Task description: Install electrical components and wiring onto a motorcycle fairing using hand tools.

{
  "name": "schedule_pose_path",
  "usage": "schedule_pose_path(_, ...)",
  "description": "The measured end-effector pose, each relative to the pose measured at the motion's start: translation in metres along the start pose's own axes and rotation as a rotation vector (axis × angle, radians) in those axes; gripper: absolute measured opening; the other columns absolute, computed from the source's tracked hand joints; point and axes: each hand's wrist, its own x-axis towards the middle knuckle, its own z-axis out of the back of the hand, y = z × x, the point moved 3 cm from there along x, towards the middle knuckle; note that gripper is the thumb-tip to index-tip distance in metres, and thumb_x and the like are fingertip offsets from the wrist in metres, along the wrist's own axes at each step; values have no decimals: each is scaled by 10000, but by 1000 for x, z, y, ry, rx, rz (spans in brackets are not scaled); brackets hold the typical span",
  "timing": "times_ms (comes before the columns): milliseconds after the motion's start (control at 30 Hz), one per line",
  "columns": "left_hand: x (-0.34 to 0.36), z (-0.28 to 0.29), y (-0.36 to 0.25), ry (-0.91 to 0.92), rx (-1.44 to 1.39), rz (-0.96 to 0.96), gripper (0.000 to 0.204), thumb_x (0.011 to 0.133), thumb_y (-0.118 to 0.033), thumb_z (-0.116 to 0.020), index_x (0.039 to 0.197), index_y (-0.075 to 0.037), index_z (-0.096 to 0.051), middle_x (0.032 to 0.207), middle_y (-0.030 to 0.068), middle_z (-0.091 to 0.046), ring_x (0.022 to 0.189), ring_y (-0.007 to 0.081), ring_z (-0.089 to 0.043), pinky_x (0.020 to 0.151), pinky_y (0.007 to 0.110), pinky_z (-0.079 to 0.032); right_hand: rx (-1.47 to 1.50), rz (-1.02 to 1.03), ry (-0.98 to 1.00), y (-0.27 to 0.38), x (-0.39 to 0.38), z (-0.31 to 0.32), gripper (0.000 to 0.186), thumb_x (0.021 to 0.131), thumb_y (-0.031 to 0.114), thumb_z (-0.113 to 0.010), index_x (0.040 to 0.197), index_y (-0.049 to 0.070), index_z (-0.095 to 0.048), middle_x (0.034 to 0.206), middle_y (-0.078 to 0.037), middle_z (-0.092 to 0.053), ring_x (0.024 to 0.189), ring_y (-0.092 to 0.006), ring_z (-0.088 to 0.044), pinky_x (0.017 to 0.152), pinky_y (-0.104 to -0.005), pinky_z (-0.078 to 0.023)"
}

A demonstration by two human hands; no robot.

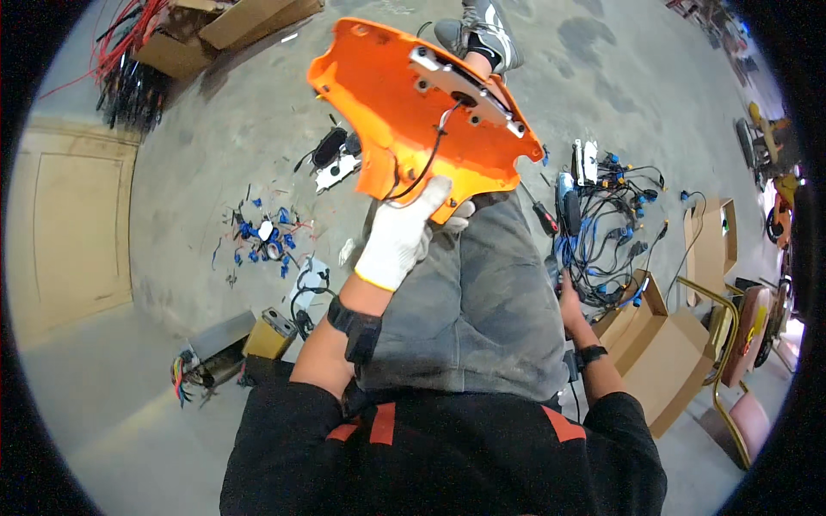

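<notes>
In my left hand (404,228), which wears a white knit glove, is the narrow end of an orange plastic cover (379,77). Its hollow inner side faces me, raised above my knees. A silver metal bracket (465,90) is fixed inside the cover, and a thin dark cable (428,163) hangs from it. Bare and low beside my right thigh, my right hand (570,303) is at the near edge of a heap of black cables with blue connectors (611,232). Its fingers are too hidden to read. Just beyond it lies a blue and black tool-like object (568,206).
A red and black screwdriver (545,218) lies by my right knee. Open cardboard boxes (658,357) and a metal-framed chair (738,344) stand at right. Blue connector scraps (265,236) and a black-and-silver part (335,163) lie left. Another person's shoe (495,34) is ahead.
</notes>
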Motion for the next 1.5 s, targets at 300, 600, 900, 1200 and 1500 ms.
schedule_pose_path(300,15,-10,46,148,-36,-13,320,898,-131,-698,1170,2,-595,1044,122,-691,810,243,-705,623,342,-603,1205,151,-247,159,-102,173,467,777,100,-675,1211,-6,-540,1011,-109,-620,753,-187,-604,691,-329,-507)
schedule_pose_path(600,38,-7,80,179,-41,-57,282,906,-109,-677,1162,-6,-618,1065,80,-689,840,171,-686,707,284,-564,703,181,-41,255,-143,144,339,789,5,-678,1126,19,-645,970,-40,-696,855,-132,-634,756,-286,-519)
schedule_pose_path(900,26,-4,72,119,182,-150,326,867,-56,-703,1161,62,-628,1121,131,-687,1025,177,-655,923,290,-520,522,315,-68,266,-120,135,380,785,2,-642,1164,20,-631,998,-44,-685,794,-112,-604,678,-276,-502)
schedule_pose_path(1200,30,2,70,215,503,-134,328,877,-62,-683,1183,42,-626,1169,117,-675,1073,163,-639,957,296,-505,340,484,-88,263,-111,133,287,780,20,-649,1065,26,-686,849,-8,-675,761,-105,-588,736,-275,-493)
schedule_pose_path(1500,31,-6,74,207,252,-79,338,879,-70,-697,1198,14,-625,1147,78,-677,1032,144,-637,915,288,-509,231,461,-33,255,-109,129,826,672,64,-721,1444,59,-428,1122,-161,-692,978,-190,-682,890,-307,-498)
